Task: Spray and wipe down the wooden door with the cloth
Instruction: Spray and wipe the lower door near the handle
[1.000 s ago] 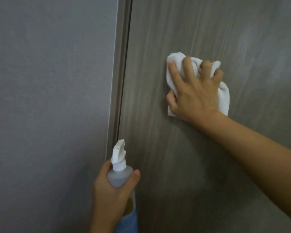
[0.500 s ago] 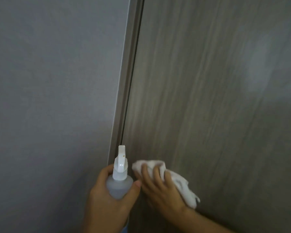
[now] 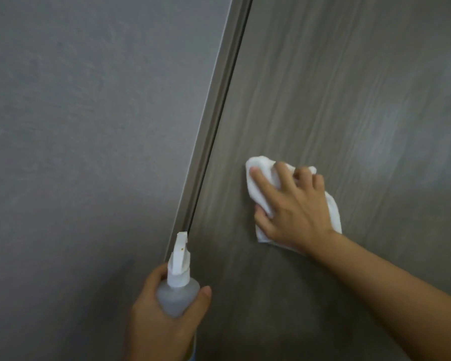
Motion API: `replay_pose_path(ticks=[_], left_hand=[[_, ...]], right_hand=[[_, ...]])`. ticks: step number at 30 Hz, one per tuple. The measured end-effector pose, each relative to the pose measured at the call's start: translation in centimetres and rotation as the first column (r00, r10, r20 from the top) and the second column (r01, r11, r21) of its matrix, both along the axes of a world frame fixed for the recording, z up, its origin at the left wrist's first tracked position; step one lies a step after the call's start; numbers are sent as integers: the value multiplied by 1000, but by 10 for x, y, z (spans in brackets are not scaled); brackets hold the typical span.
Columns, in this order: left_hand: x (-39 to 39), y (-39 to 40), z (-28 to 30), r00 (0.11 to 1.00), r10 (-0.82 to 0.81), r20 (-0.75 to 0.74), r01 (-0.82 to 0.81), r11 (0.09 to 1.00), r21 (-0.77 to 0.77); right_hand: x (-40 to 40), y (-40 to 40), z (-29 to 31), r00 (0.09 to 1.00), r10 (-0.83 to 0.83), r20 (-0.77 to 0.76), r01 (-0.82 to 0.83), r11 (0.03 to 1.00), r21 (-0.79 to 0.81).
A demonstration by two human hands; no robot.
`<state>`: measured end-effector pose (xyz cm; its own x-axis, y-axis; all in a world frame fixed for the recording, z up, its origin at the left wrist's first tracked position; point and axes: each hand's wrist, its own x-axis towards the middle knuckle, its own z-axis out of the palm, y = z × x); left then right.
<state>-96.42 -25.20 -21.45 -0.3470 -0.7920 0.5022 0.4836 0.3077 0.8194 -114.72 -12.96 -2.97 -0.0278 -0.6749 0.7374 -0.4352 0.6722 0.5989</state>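
Observation:
The grey-brown wooden door (image 3: 336, 87) fills the right half of the head view. My right hand (image 3: 294, 207) presses a crumpled white cloth (image 3: 261, 168) flat against the door at mid-height, fingers spread over it. My left hand (image 3: 162, 316) is wrapped around a clear spray bottle (image 3: 177, 295) with a white trigger nozzle, held upright at the bottom centre, close to the door's left edge. The bottle's lower part is hidden by the hand and the frame edge.
A grey wall (image 3: 89, 126) covers the left half. The door frame (image 3: 216, 105) runs diagonally between wall and door, with a dark gap beside it. A pale sheen shows on the door at the right.
My right hand swept the cloth down to beside the bottle, then back up and to the right on the door. The left hand with the bottle stayed low.

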Motion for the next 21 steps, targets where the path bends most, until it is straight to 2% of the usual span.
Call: replay_pose_path(ticks=[3,7,11,17,21], left_hand=[[-3,-3,-3,1000,-21,13,21,1000,-23],[-4,1,1,997,-81,-16,81,997,1],[-6,2,1,988,-155,-4,155,988,-19],[-3,-10,-6,966,-252,59,256,964,-70],[3,-23,-10,956,-283,73,290,951,-112]], right_hand=[[2,-21,23,997,-71,-20,70,996,-47],[3,-42,9,976,-216,-29,215,975,-49],[4,-49,-9,979,-202,-3,201,977,-71],[-3,-62,-97,991,-101,-93,116,978,172],[-5,-59,-142,989,-69,-129,122,875,468]])
